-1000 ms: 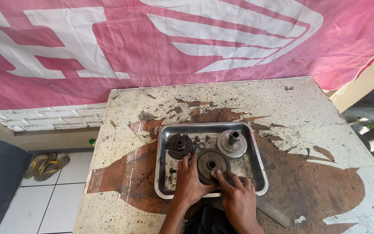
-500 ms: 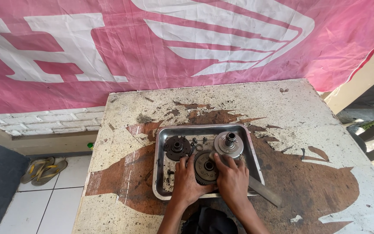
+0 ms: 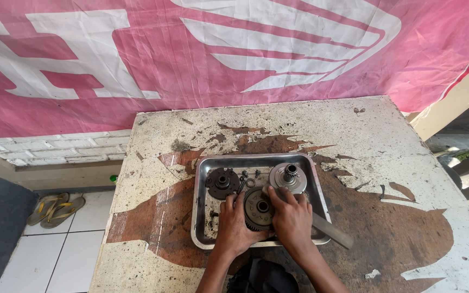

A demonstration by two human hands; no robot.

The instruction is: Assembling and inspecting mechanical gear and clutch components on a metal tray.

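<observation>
Seen from the head camera, looking down: a worn table (image 3: pixel 386 163) with peeling pale paint and brown patches is set against a pink and white banner (image 3: pixel 191 59). A shallow metal tray (image 3: pixel 201 217) lies on the table, its long side running left to right.

In the tray's near middle a toothed gear wheel (image 3: pixel 258 207) lies flat, its centre hole facing up, so its axis points straight up toward the camera. It is gripped from both sides: the left hand (image 3: pixel 235 225) is curled against its left edge, and the right hand (image 3: pixel 291 217) is closed over its right edge, fingers (image 3: pixel 278 194) spread across the top.

Behind it, a dark round disc (image 3: pixel 222 183) lies at the left and a silver round hub (image 3: pixel 287 177) at the right. A flat metal bar (image 3: pixel 333 232) sticks out over the tray's right rim, angled down to the right.

Sandals (image 3: pixel 55 209) lie on the tiled floor to the left.
</observation>
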